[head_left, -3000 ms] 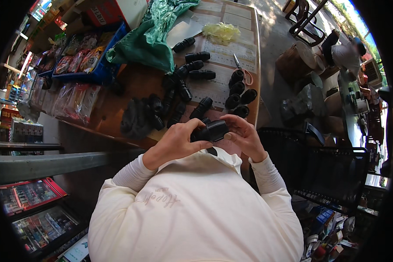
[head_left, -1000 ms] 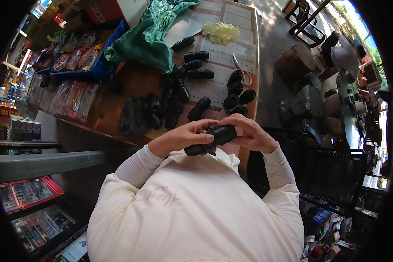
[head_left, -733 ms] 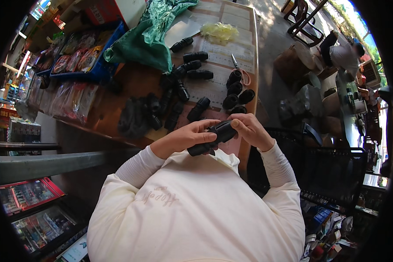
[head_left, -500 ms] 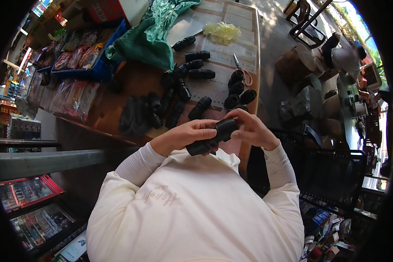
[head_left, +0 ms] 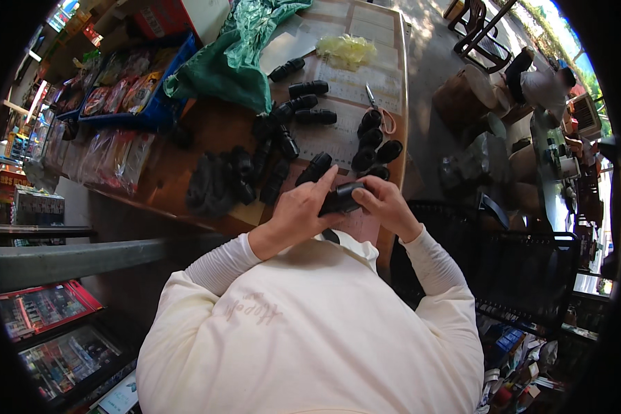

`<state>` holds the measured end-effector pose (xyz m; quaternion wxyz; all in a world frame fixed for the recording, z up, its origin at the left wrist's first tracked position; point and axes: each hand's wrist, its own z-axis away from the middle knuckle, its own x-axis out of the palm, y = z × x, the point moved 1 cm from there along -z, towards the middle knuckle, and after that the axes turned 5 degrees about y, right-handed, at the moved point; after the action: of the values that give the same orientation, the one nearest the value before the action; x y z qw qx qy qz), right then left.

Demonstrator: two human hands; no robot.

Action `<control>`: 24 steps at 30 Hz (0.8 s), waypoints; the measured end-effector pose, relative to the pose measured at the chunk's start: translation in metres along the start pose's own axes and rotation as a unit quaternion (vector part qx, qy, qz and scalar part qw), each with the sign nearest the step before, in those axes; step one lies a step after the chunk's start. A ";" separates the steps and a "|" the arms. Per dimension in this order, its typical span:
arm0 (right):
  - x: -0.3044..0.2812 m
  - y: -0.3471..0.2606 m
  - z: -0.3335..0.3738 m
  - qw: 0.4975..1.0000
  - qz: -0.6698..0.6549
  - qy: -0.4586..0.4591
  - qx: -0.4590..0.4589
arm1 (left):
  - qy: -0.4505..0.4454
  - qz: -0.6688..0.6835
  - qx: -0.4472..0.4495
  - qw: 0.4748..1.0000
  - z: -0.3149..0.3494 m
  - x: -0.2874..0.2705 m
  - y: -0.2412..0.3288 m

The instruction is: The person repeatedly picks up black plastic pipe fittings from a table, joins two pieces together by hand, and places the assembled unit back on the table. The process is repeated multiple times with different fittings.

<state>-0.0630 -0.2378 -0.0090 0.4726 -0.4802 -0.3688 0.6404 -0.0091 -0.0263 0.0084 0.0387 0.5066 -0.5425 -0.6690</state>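
Note:
In front of my chest I hold a black plastic pipe coupling. My right hand is closed round its right end, thumb on top. My left hand grips the other end between thumb and fingers, its index finger stretched out along the far side. Just beyond my left hand another black coupling lies on the table. Several more couplings are spread over the printed sheets, with a heap of them at the left and a cluster on the right.
A dark cloth glove lies by the left heap. Scissors with orange handles rest near the right edge. Farther off are a yellowish clump of plastic, a green plastic sack and a blue crate of packets. Another person sits at the far right.
The coupling has turned to a flatter angle between my hands. My left hand has shifted its grip, its index finger now extended; my right hand has moved slightly left and closed around the end.

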 end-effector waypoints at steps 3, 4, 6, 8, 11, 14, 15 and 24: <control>-0.008 -0.008 0.003 0.993 -0.095 -0.060 -0.019 | -0.112 0.192 -0.108 0.969 -0.002 -0.001 -0.008; -0.010 -0.018 0.007 0.987 -0.132 -0.065 -0.067 | -0.161 0.327 -0.158 0.918 -0.003 -0.001 -0.015; -0.008 -0.027 0.011 0.974 -0.150 -0.058 -0.161 | -0.263 0.517 -0.252 0.775 -0.007 -0.011 -0.010; -0.010 -0.022 0.003 0.987 -0.086 -0.049 -0.128 | -0.198 0.442 -0.175 0.857 -0.008 0.000 -0.015; -0.007 -0.007 -0.001 0.990 -0.099 -0.027 -0.093 | -0.107 0.130 -0.017 0.986 -0.005 0.004 0.004; -0.012 -0.017 -0.001 0.975 -0.208 -0.043 -0.070 | -0.150 0.266 -0.110 0.946 -0.008 0.005 -0.005; -0.010 -0.018 0.002 0.972 -0.200 -0.063 -0.108 | -0.141 0.407 -0.124 0.894 -0.008 0.005 -0.006; 0.009 -0.008 -0.002 0.991 -0.014 0.042 -0.127 | -0.034 0.068 0.029 0.997 -0.012 -0.002 -0.006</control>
<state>-0.0594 -0.2272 -0.0043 0.4317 -0.5575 -0.4332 0.5614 0.0037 -0.0310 0.0065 0.0510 0.4463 -0.5957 -0.6658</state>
